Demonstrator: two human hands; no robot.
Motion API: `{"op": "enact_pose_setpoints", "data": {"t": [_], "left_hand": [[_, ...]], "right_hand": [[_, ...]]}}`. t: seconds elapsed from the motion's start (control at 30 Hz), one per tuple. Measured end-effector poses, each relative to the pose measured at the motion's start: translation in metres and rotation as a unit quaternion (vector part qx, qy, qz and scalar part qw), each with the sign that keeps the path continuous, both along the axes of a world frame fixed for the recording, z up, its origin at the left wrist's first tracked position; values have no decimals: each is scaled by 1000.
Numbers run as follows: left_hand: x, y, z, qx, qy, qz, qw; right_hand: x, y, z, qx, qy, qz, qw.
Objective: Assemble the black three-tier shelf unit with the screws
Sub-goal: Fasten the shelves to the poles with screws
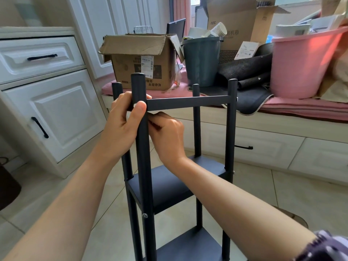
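The black shelf unit (170,183) stands upright on the tiled floor with four posts, a middle shelf and a lower shelf (190,247). My left hand (124,119) grips the near left post (140,147) at the top crossbar (188,103), its thumb pressing a silver screw head (135,105). My right hand (167,134) is curled behind that post, just under the crossbar, pinching a small dark thing that I cannot make out. Another screw (144,215) sits in the post at the middle shelf.
A white cabinet (47,102) stands to the left. Behind the shelf, a pink-cushioned bench (301,108) carries a cardboard box (139,61), a teal bucket (201,61), a pink tub (301,63) and dark mats (246,72). Drawers (263,147) run below the bench.
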State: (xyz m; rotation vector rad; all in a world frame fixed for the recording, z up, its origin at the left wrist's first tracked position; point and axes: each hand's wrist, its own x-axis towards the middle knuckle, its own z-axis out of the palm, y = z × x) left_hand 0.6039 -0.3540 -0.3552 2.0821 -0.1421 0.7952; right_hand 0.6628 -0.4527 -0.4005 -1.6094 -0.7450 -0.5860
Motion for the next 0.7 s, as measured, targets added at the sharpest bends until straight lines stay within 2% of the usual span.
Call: {"op": "enact_pose_setpoints", "data": {"t": [0.3,0.5,0.7], "left_hand": [[1,-2,0,0,0,11,1000],[1,-2,-1,7,-9,15,1000],[0,-7,1,15,-17,7,1000]], "right_hand": [[-2,-25,1,-24,16,19,999],[-8,-60,9,-90,65,35,993],[-15,-72,20,-116,40,25,992]]}}
